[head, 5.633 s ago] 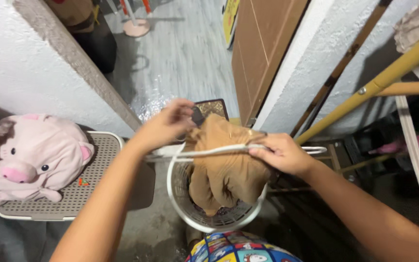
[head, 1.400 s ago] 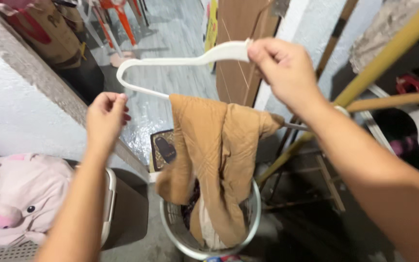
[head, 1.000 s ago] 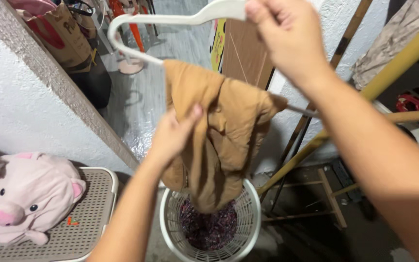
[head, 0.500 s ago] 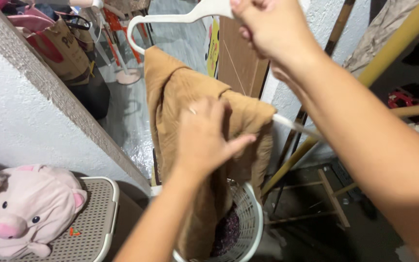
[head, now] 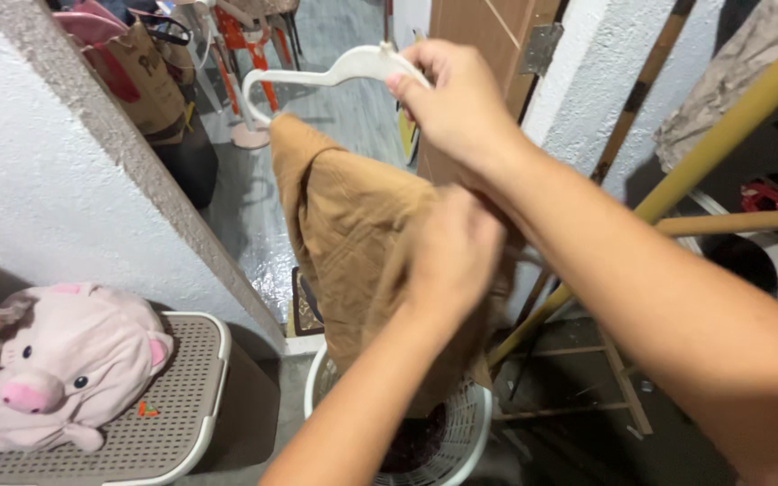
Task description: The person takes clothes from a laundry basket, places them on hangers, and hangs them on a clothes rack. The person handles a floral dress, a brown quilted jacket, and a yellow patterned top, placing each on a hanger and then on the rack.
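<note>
Two hands up at the garment: right hand (head: 452,108) clenched around the neck of a white plastic hanger (head: 317,76), holding it high; left hand (head: 452,256) lower, fingers closed on the tan garment (head: 353,234) draped over the hanger's bar. Garment hanging just under the right hand and behind the left, its hem dipping into a white round laundry basket (head: 470,432) on the floor. Off to the left, well apart, a pink plush pig (head: 56,369) lying on a perforated beige lid (head: 173,396).

left hand (head: 452,256) blurred, hides garment (head: 353,225) middle (basket (head: 470,432) cut off)
</note>
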